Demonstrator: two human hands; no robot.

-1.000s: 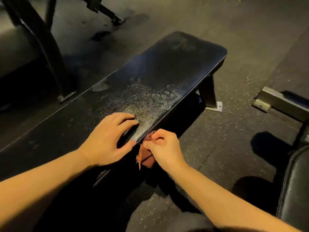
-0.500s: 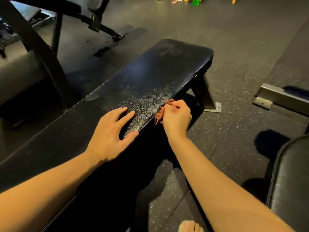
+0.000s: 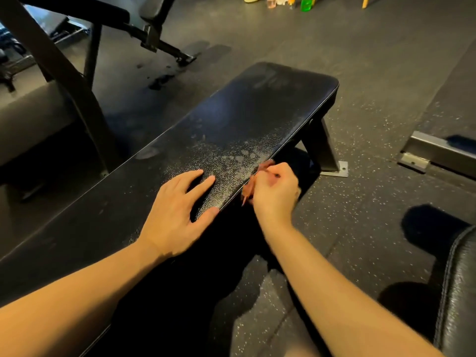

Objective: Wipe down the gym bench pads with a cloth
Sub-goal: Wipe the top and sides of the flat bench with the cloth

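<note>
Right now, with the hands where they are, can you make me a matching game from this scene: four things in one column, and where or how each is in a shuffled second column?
Things:
1. left hand
2. right hand
3. cloth
4. green bottle

Place or state:
A. far off on the floor
B. flat on top of the bench pad
C. reddish, bunched against the pad's side edge
D. curled into a grip beside the pad

Pairs: 1-B, 2-D, 3-C, 4-A

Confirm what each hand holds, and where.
Right hand grips the bunched reddish cloth at the bench pad side edge. Left hand rests flat on top, holding nothing.
</note>
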